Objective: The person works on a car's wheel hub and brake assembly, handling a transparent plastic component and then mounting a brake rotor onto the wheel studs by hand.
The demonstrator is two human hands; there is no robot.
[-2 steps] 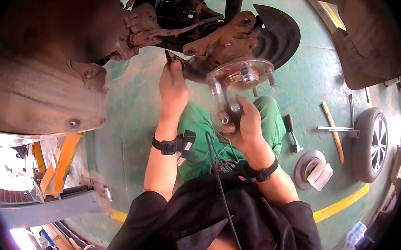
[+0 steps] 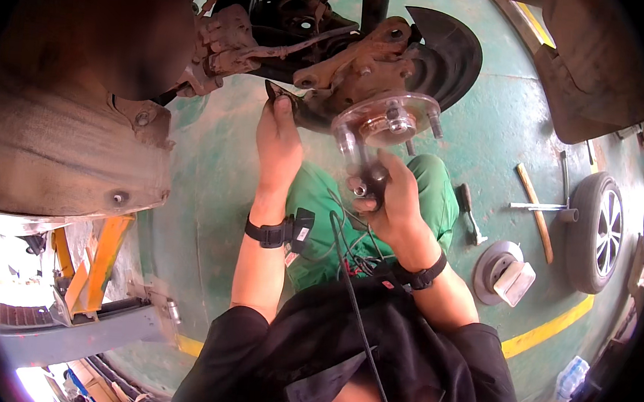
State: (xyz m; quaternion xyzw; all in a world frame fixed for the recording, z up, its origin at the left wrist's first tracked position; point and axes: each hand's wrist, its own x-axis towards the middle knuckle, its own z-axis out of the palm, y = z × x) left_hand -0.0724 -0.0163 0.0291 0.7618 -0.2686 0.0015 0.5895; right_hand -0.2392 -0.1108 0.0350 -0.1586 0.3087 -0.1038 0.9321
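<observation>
Overhead is a wheel hub (image 2: pixel 376 124) with several studs, bolted to a rusty knuckle (image 2: pixel 361 62). Behind it sits a black, curved dust shield (image 2: pixel 455 65). My left hand (image 2: pixel 279 134) pinches the left edge of the shield, thumb up and fingers hidden behind. Under the hub flange, my right hand (image 2: pixel 393 195) is closed around a dark, blurred hand tool (image 2: pixel 372 180) with a silver ring-like end. Motion blur hides where the tool meets the hub.
To the left hang a brake caliper (image 2: pixel 232 42) and a dirty wheel-arch liner (image 2: pixel 65 138). On the green floor at right lie a hammer (image 2: pixel 472 215), a wooden handle (image 2: pixel 536 212), a cross wrench (image 2: pixel 542 207), a brake disc (image 2: pixel 487 276) and a wheel (image 2: pixel 596 234).
My right hand and the tool have shifted very slightly. My left hand stays at the shield's edge.
</observation>
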